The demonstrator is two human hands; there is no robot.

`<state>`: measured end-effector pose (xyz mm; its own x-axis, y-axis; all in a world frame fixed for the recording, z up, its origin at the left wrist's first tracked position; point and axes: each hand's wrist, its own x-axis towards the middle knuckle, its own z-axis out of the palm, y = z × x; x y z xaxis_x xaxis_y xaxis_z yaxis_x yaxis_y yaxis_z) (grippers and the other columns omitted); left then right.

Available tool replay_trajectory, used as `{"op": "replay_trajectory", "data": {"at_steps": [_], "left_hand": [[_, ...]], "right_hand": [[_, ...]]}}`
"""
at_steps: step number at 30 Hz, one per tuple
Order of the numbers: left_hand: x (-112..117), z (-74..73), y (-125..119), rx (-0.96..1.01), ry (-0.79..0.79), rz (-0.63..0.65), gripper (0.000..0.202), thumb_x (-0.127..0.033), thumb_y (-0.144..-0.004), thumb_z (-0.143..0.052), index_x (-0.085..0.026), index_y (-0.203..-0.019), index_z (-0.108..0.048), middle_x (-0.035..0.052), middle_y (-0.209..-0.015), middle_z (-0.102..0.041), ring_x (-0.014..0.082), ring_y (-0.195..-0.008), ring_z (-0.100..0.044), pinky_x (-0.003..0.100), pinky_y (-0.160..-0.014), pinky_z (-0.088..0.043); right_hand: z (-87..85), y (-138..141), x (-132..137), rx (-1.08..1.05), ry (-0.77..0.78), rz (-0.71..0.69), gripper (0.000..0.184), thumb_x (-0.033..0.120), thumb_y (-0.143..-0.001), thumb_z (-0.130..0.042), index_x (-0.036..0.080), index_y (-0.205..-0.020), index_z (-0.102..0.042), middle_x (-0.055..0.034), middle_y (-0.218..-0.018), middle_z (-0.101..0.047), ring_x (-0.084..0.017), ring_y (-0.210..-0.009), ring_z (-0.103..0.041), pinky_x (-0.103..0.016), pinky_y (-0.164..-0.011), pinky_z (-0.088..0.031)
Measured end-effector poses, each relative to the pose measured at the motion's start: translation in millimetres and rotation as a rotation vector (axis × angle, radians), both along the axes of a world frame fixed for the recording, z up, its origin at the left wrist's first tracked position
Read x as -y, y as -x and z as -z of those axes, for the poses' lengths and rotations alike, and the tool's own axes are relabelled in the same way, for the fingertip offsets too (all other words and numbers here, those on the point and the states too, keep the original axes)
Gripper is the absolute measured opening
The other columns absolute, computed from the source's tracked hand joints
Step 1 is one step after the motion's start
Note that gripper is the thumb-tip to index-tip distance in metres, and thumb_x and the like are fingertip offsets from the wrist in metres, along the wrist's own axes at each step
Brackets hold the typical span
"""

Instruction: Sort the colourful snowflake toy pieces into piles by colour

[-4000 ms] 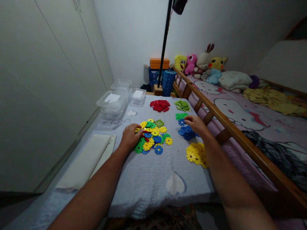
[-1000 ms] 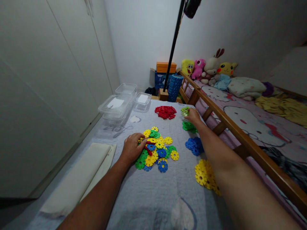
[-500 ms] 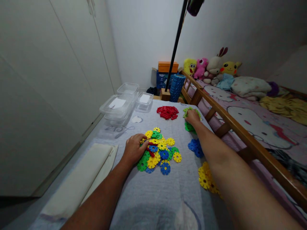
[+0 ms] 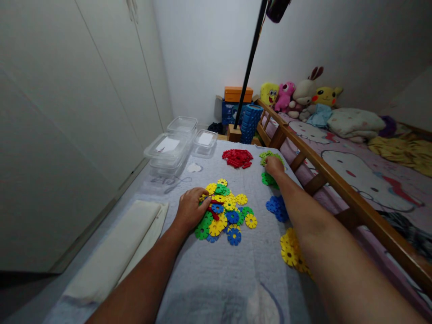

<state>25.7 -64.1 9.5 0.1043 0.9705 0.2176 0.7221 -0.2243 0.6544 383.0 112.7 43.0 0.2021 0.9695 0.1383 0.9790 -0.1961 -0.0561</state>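
Observation:
My left hand [image 4: 193,208] rests at the left side of a mixed heap of notched plastic discs [image 4: 221,224] in yellow, green and blue. Its thumb and forefinger are apart over the edge pieces. Dark red sticks [image 4: 215,215] lie among the discs by the thumb. Farther off on the right, my right hand [image 4: 274,166] is at the light green pieces [image 4: 266,155], fingers curled and their tips hidden. Just below that hand sit green discs [image 4: 268,179], partly covered by it.
Red pieces [image 4: 237,158] form a pile at the far end. Blue discs [image 4: 276,207] and yellow discs [image 4: 290,252] lie beside my right forearm. Clear plastic boxes [image 4: 167,150] and a folded white cloth [image 4: 113,249] are on the left. A wooden bed rail [image 4: 313,164] borders the right.
The view has shifted slightly, moving the whole scene a little to the right. Both hands stay at the same piles, with no clear change in what they touch.

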Motion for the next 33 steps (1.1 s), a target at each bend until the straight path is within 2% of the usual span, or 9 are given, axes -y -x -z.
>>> {"op": "replay_trajectory", "data": {"at_steps": [5, 10, 12, 14, 17, 21, 26, 30, 33], "left_hand": [[0.3, -1.2, -1.2, -0.003, 0.002, -0.005, 0.024, -0.038, -0.089, -0.056, -0.024, -0.103, -0.071, 0.0067, -0.114, -0.075, 0.0282, -0.114, -0.066, 0.045, -0.103, -0.046], [0.2, -3.2, -2.2, -0.017, 0.009, -0.002, 0.025, -0.037, -0.090, -0.055, -0.023, -0.103, -0.070, 0.0075, -0.114, -0.075, 0.0284, -0.113, -0.066, 0.045, -0.103, -0.046], [-0.1, -3.0, -2.4, -0.018, 0.006, -0.005, 0.025, -0.038, -0.090, -0.055, -0.023, -0.103, -0.070, 0.0075, -0.114, -0.075, 0.0281, -0.114, -0.066, 0.045, -0.103, -0.046], [-0.5, -2.5, -2.4, -0.017, 0.004, -0.004, 0.026, -0.037, -0.090, -0.055, -0.023, -0.103, -0.071, 0.0076, -0.114, -0.075, 0.0280, -0.114, -0.066, 0.045, -0.104, -0.046], [-0.7, -1.9, -2.5, -0.013, 0.002, -0.003, 0.026, -0.037, -0.090, -0.055, -0.023, -0.103, -0.071, 0.0077, -0.115, -0.075, 0.0280, -0.114, -0.066, 0.044, -0.104, -0.046], [-1.0, -1.8, -2.7, -0.010, 0.008, -0.017, 0.025, -0.036, -0.089, -0.055, -0.022, -0.104, -0.071, 0.0079, -0.116, -0.075, 0.0283, -0.115, -0.066, 0.045, -0.105, -0.046], [-1.4, -2.1, -3.2, -0.021, -0.004, -0.021, 0.025, -0.038, -0.090, -0.057, -0.023, -0.105, -0.071, 0.0072, -0.117, -0.075, 0.0277, -0.115, -0.066, 0.044, -0.105, -0.046], [-0.6, -4.4, -4.5, -0.042, 0.007, -0.014, 0.028, -0.039, -0.091, -0.058, -0.023, -0.109, -0.071, 0.0076, -0.121, -0.075, 0.0282, -0.118, -0.065, 0.044, -0.106, -0.045], [-0.1, -7.0, -5.5, -0.060, 0.020, -0.008, 0.029, -0.039, -0.091, -0.058, -0.023, -0.112, -0.072, 0.0077, -0.125, -0.074, 0.0286, -0.121, -0.064, 0.045, -0.108, -0.044]], "right_hand": [[-12.9, 19.1, 15.8, -0.032, -0.039, -0.101, 0.030, 0.012, -0.089, -0.057, 0.013, -0.112, -0.077, -0.0175, -0.121, -0.073, -0.025, -0.112, -0.065, -0.031, -0.095, -0.047], [-21.9, 69.0, 40.7, -0.210, 0.117, -0.494, 0.022, 0.015, -0.089, -0.060, 0.016, -0.102, -0.078, -0.0061, -0.101, -0.078, -0.017, -0.092, -0.067, -0.023, -0.082, -0.047], [-18.2, 92.8, 50.9, -0.277, 0.219, -0.641, 0.022, 0.014, -0.088, -0.061, 0.015, -0.102, -0.078, -0.0052, -0.097, -0.077, -0.016, -0.086, -0.066, -0.023, -0.077, -0.047], [-11.0, 113.7, 59.0, -0.298, 0.237, -0.716, 0.028, 0.011, -0.087, -0.061, 0.014, -0.110, -0.077, -0.0074, -0.103, -0.075, -0.016, -0.087, -0.066, -0.024, -0.078, -0.048], [1.1, 134.6, 65.3, -0.274, 0.160, -0.748, 0.042, 0.008, -0.087, -0.060, 0.016, -0.126, -0.073, -0.0111, -0.115, -0.069, -0.018, -0.098, -0.064, -0.027, -0.089, -0.048], [10.5, 144.2, 64.8, -0.222, 0.163, -0.752, 0.048, 0.004, -0.087, -0.057, 0.017, -0.131, -0.071, -0.0133, -0.121, -0.063, -0.020, -0.108, -0.061, -0.029, -0.098, -0.046], [13.3, 143.9, 64.4, -0.189, 0.218, -0.715, 0.043, 0.003, -0.081, -0.061, 0.019, -0.119, -0.075, -0.0097, -0.111, -0.064, -0.019, -0.098, -0.060, -0.025, -0.090, -0.045], [10.4, 140.5, 71.5, -0.252, 0.173, -0.663, 0.035, 0.006, -0.074, -0.068, 0.015, -0.107, -0.072, -0.0076, -0.106, -0.066, -0.017, -0.090, -0.058, -0.024, -0.080, -0.044], [5.4, 135.8, 78.5, -0.350, 0.164, -0.585, 0.023, 0.008, -0.072, -0.068, 0.015, -0.094, -0.067, -0.0027, -0.091, -0.067, -0.014, -0.079, -0.055, -0.024, -0.070, -0.040]]}}
